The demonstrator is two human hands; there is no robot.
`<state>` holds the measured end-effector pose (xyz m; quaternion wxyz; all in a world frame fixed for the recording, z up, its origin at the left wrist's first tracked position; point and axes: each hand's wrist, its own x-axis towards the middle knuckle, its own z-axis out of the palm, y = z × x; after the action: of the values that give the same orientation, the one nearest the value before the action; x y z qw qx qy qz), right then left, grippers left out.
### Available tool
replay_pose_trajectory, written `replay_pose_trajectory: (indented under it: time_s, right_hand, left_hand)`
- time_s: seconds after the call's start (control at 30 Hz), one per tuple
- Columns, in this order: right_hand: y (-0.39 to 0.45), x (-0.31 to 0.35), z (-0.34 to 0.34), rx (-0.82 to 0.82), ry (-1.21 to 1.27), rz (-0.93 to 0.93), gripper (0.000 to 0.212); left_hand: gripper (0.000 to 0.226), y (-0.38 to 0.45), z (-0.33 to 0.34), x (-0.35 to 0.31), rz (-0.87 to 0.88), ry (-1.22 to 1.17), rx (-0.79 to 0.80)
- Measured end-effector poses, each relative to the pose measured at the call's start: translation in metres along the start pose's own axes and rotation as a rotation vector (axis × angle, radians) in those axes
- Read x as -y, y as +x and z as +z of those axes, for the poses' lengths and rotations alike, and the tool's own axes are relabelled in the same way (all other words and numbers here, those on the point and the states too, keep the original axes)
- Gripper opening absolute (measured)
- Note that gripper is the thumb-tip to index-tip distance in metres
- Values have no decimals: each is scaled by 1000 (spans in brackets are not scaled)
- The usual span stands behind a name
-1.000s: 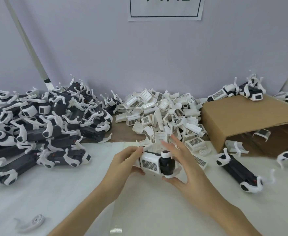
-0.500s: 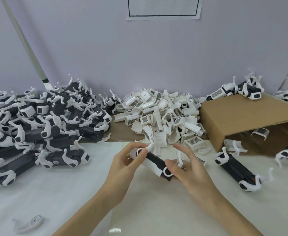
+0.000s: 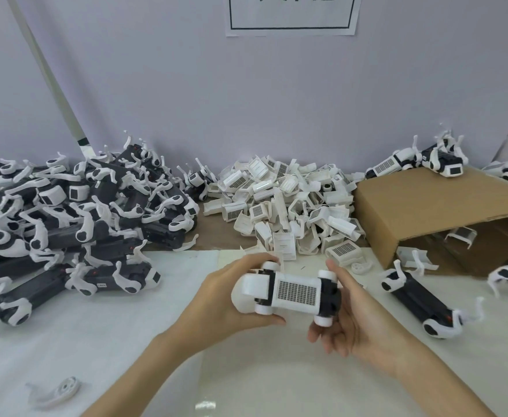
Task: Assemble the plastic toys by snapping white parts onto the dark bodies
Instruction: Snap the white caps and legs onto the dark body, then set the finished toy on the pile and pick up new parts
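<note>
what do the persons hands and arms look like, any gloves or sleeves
Both arms are bare as far up as the frame shows: no sleeves in view. The left hand and right hand wear no gloves, and no rings, watch or wristband show. Nails look short and unpainted.

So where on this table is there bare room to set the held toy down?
Bare white table lies below both hands, and at lower left between the pile of dark bodies and the loose white leg piece. A narrower strip runs between the right hand and the lone dark body. The back is crowded: white covers, cardboard box.
</note>
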<state>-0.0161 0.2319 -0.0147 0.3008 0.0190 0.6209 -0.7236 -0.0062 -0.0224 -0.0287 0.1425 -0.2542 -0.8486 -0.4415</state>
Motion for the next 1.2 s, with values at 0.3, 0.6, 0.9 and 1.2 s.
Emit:
replay_pose_trajectory:
  time_s: [0.3, 0.6, 0.9, 1.2]
  right_hand:
    - [9, -20, 6, -80, -526, -707, 48]
    - [3, 0, 2, -147, -451, -555, 51]
    - [-9, 72, -50, 337, 753, -556, 86]
    - [16, 14, -28, 94, 461, -252, 53]
  left_hand:
    - [33, -2, 9, -10, -113, -168, -209]
    - [53, -2, 15, -4, -327, -326, -151]
    - [49, 3, 9, 7, -374, -231, -279]
    - [26, 12, 11, 51, -304, 640, -370]
